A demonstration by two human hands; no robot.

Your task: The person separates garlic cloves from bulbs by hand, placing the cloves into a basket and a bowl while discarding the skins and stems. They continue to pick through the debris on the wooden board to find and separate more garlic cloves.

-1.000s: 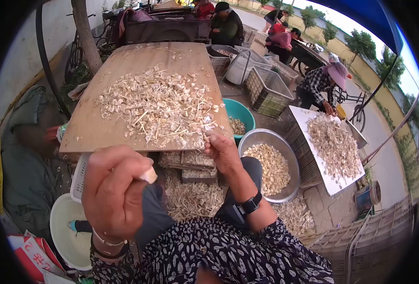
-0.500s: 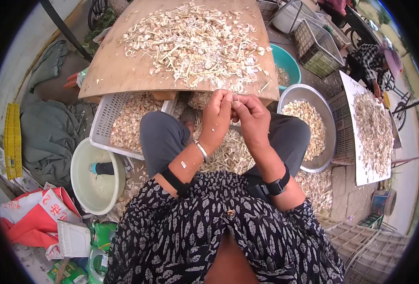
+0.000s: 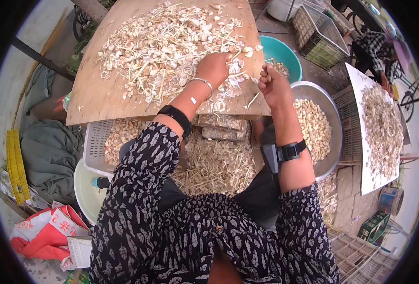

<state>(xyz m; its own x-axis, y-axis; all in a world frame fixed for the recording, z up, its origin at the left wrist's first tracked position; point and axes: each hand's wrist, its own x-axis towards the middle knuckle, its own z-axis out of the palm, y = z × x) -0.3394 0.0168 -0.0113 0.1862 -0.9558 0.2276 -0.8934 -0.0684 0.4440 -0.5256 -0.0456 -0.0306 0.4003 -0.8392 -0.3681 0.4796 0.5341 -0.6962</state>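
My left hand, with a silver bangle at its wrist, is over the right part of the garlic pile on the wooden board. Its fingertips are hidden behind the hand. My right hand is raised just off the board's right edge with its fingers curled together; whatever is between them is too small to name. It is near the teal basin and above the rim of the metal bowl of peeled cloves.
A white crate of garlic stands under the board beside a pale green basin. Stalks and skins lie between my knees. A co-worker in a checked shirt is by a white board at the right.
My hands, together before, are now apart. The left has moved forward over the garlic pile and the right has moved to the right, toward the teal basin. The view has shifted slightly.
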